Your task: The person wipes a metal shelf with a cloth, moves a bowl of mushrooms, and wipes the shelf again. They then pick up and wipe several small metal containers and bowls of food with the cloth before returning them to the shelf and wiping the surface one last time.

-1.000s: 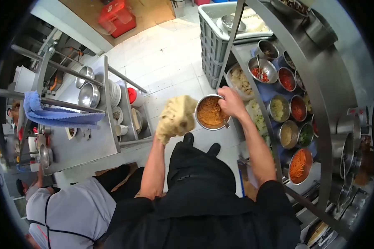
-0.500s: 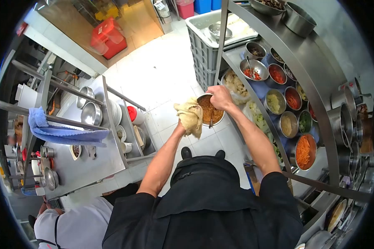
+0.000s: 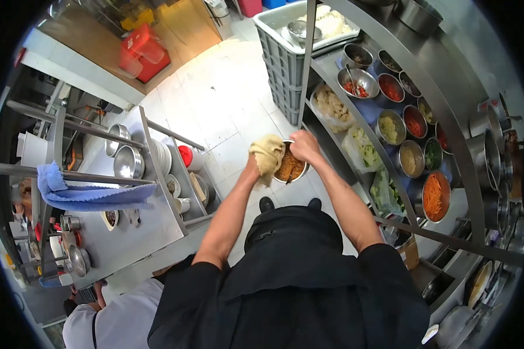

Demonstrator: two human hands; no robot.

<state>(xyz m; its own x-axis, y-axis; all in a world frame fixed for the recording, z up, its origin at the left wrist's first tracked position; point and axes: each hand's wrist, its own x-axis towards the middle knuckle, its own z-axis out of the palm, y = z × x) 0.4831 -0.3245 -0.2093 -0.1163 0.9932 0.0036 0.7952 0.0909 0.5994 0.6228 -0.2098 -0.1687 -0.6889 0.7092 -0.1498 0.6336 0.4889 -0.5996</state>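
A metal pot [image 3: 300, 173] of brown, crumbly food [image 3: 287, 165] is in front of me, above the floor. A dark utensil [image 3: 289, 177] lies in it, one end at the near rim. On the pot's left side, my left hand [image 3: 255, 165] is closed on a yellowish cloth [image 3: 268, 155], which hides most of the fingers and touches the pot. My right hand [image 3: 303, 145] is closed at the far right rim, knuckles up; what its fingers grip is hidden.
On my right, a metal shelf [image 3: 384, 200] carries bowls of cut vegetables, including shredded carrot [image 3: 433, 196]. Stacked grey crates [image 3: 282, 67] stand ahead. To the left are a steel counter [image 3: 148, 230] and a blue towel [image 3: 90, 192] on a rail. A person in white [image 3: 125, 317] is close at lower left.
The view has shifted a little, with more of the right shelf's lower level showing. Both hands stay at the pot, the cloth still in the left; the right hand remains at the rim.
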